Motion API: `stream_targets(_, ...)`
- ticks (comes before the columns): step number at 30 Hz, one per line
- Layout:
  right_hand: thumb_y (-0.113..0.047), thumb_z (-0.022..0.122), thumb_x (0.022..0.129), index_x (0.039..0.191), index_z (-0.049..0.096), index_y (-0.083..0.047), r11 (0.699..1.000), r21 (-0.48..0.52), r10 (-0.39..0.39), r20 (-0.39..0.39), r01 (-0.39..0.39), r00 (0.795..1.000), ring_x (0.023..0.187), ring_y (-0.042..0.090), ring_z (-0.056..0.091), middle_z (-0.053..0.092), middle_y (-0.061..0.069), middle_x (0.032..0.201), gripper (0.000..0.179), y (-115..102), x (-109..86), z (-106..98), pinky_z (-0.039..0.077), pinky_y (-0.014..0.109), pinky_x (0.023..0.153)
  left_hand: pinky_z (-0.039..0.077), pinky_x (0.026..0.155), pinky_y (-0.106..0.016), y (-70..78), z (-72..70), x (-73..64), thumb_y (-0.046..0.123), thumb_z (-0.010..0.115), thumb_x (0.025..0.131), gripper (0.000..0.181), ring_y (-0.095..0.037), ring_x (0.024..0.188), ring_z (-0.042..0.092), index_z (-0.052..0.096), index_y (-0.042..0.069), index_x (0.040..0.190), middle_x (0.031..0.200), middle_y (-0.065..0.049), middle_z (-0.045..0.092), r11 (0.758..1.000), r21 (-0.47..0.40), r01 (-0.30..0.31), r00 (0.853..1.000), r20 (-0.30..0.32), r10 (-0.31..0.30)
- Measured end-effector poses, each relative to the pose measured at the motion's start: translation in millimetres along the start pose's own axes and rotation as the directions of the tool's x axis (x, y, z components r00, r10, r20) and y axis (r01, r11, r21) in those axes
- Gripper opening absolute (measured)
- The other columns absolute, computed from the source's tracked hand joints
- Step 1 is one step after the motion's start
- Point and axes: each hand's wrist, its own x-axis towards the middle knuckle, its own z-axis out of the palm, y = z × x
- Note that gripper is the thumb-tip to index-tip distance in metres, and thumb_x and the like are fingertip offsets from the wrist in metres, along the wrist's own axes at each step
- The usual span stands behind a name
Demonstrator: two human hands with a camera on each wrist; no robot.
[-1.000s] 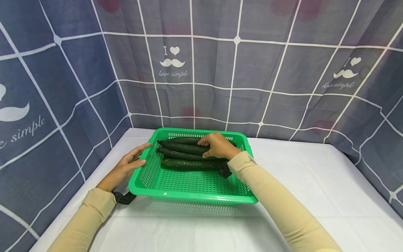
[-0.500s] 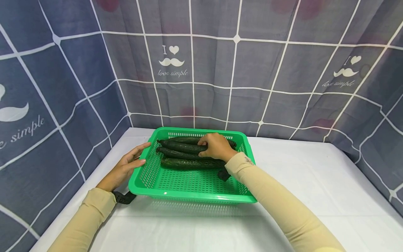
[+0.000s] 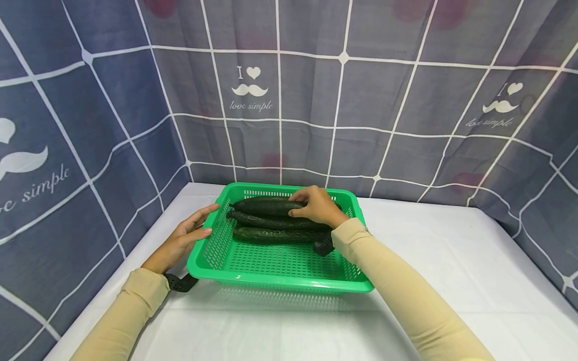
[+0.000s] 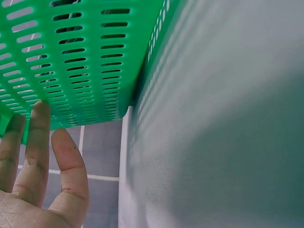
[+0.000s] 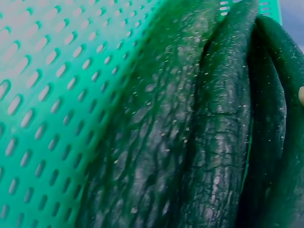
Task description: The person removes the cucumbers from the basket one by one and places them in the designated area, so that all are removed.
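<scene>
Right hand [image 3: 318,206]: gripping cucumber [image 3: 264,206], frame centre, shifted toward green plastic basket's [image 3: 280,282] far rim. Left hand [image 3: 180,239]: fingers extended at left rim, unchanged.

Right grip [image 3: 318,206] holding cucumber [image 3: 264,206], left grip [image 3: 179,241] against green basket [image 3: 280,281], white table [image 3: 433,255]

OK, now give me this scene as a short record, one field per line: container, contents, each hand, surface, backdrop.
Container: green perforated basket
Contents: several dark green cucumbers, lying lengthwise; exact count partly hidden
Left hand: touching the basket's left side
Right hand: inside the basket, gripping one cucumber
Surface: white-covered table
Backdrop: grey-blue curtain with white grid lines
</scene>
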Motion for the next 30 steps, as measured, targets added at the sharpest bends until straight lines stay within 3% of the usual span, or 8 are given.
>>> stream_targets(19, -0.011, 0.088, 0.091, 0.118, 0.082, -0.003, 0.992, 0.118, -0.041, -0.118, 0.055, 0.992, 0.100, 0.029, 0.070, 0.079, 0.012, 0.112, 0.029, 1.7, -3.7, -4.6, 0.059, 0.048, 0.088, 0.002, 0.123, -0.079, -0.8, 1.5, -2.2, 0.009, 0.054, 0.110, 0.066, -0.048, 0.163, -0.013, 0.030, 0.012, 0.172, 0.180, -0.022, -0.004, 1.000, -0.016, -0.002, 1.000, -0.005, 0.002)
stream_targets(30, -0.011, 0.089, 0.090, 0.120, 0.082, -0.002, 0.983, 0.178, -0.016, -0.148, 0.043, 0.989, 0.104, 0.030, 0.067, 0.078, 0.013, 0.115, 0.032, 3.3, -3.7, -10.5, 0.057, 0.049, 0.093, 0.001, 0.122, -0.080, -1.8, 1.7, -2.0, 0.009, 0.055, 0.109, 0.067, -0.048, 0.163, -0.012, 0.031, 0.013, 0.172, 0.180, -0.020, -0.002, 1.000, -0.013, -0.004, 1.000, -0.010, 0.004)
